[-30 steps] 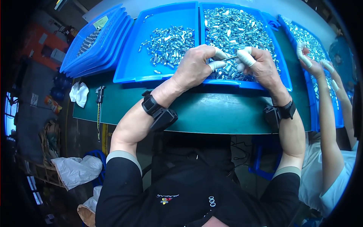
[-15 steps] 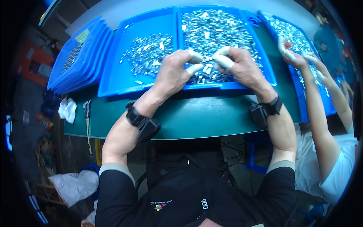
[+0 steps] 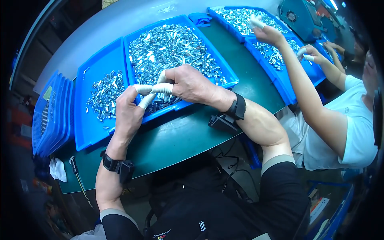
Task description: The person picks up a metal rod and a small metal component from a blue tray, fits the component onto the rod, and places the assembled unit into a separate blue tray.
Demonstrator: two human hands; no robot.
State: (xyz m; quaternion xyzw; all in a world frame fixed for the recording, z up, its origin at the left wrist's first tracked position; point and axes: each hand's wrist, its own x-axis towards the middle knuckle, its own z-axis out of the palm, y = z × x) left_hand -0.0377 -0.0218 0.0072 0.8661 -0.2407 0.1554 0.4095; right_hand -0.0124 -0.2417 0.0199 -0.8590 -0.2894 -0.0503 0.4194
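Note:
White finger cots cover the thumb and index finger of my left hand (image 3: 129, 110) and of my right hand (image 3: 191, 85). Both hands are closed, their fingertips meeting over the near part of a blue tray (image 3: 212, 49) heaped with small shiny metal parts (image 3: 168, 46). Between the fingertips is a small metal part, almost wholly hidden by the cots now; half a second ago it showed as a thin, shiny piece. Left of that tray stands a second blue tray (image 3: 85, 130), with a smaller pile of similar metal parts (image 3: 106, 96) on its bottom.
Stacked blue baskets (image 3: 64, 120) stand at the far left. A caliper (image 3: 74, 166) and a white cloth-like item (image 3: 58, 170) lie at the green table's (image 3: 172, 140) left end. To the right, a co-worker's hand (image 3: 270, 35) is raised over more blue trays (image 3: 276, 85).
The view has swung to the right, so trays and hands appear further left and tilted, and more of the co-worker shows. My fingertips have drawn closer together around the small metal part.

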